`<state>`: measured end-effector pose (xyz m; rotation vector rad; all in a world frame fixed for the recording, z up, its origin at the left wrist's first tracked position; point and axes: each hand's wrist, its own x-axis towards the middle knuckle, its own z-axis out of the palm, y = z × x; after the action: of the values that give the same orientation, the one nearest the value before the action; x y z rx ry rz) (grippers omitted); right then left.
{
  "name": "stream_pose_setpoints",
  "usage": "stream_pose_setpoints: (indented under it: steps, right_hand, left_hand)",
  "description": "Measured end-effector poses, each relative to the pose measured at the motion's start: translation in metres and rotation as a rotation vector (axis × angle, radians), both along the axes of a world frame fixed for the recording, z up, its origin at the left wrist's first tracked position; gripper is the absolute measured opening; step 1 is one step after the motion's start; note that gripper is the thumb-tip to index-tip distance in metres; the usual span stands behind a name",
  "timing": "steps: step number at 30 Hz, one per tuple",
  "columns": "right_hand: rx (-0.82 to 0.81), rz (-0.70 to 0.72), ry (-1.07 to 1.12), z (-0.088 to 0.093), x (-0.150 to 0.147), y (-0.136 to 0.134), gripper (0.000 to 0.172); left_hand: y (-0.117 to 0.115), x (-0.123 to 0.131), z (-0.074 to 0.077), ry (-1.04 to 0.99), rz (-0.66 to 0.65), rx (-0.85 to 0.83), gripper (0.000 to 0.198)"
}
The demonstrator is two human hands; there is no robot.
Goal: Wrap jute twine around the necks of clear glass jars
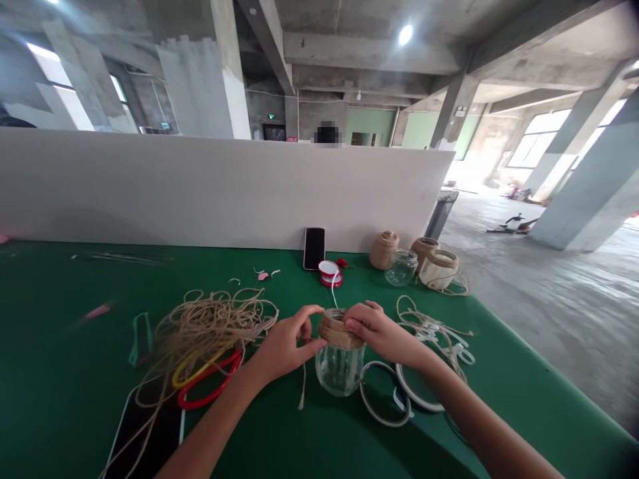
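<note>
Head view. My two hands meet on a glass jar (339, 369) that stands upright on the green worktop (60, 372), between its middle and its near edge and closer to the right edge than the left.

A band of jute twine (335, 331) is wound round the jar's upper part; the glass below it is bare.

My left hand (284, 346) comes in from the lower left with the forearm low over the worktop. The thumb presses against the band and the index finger curls over it, so the hand grips the jar at its left side. My right hand (382, 332) reaches in from the lower right, wrist slightly raised. Its fingers are laid flat across the band's right side and clasp it. Neither hand is released.

- **Left of the jar:** a loose tangle of twine (214, 322) spreads out, lying over a red ring (207, 392) and a yellow ring (192, 367).
- **Just right of the jar:** two white rings (375, 411) lie flat, touching each other.
- **Along the far edge:** a black phone (314, 248) leans on the white partition (200, 193), with a red tape reel (330, 274) just in front of it. Toward the far right corner stand an empty jar (401, 267) and three twine-wrapped jars (384, 250).
</note>
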<state>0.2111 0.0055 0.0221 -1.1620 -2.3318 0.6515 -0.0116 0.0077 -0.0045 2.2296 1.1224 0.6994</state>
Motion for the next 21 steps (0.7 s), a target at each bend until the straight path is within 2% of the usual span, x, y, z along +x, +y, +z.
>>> stream_pose_setpoints:
  steps: [4,7,11,13,16,21]
  right_hand:
    - [-0.036,0.014,0.079,-0.004,0.002,0.003,0.031]
    - [-0.122,0.078,0.190,-0.010,0.003,0.006,0.036]
    - [-0.199,0.160,0.263,-0.017,0.006,0.007,0.042]
    - [-0.178,0.156,0.209,-0.013,0.007,0.005,0.042]
    - [-0.087,0.075,0.039,-0.001,0.002,-0.002,0.038]
    - [-0.015,0.022,-0.165,0.017,-0.010,-0.010,0.038]
  left_hand:
    - [0.001,0.001,-0.002,-0.051,-0.016,-0.048,0.047]
    - [0.001,0.000,-0.001,-0.116,-0.055,-0.109,0.049]
    - [0.001,-0.001,0.003,-0.159,-0.089,-0.197,0.040]
    - [0.000,0.001,0.005,-0.154,-0.086,-0.210,0.035]
    - [-0.006,0.007,0.009,-0.132,-0.073,-0.196,0.033]
    - [-0.018,0.019,0.011,-0.062,-0.058,-0.117,0.038]
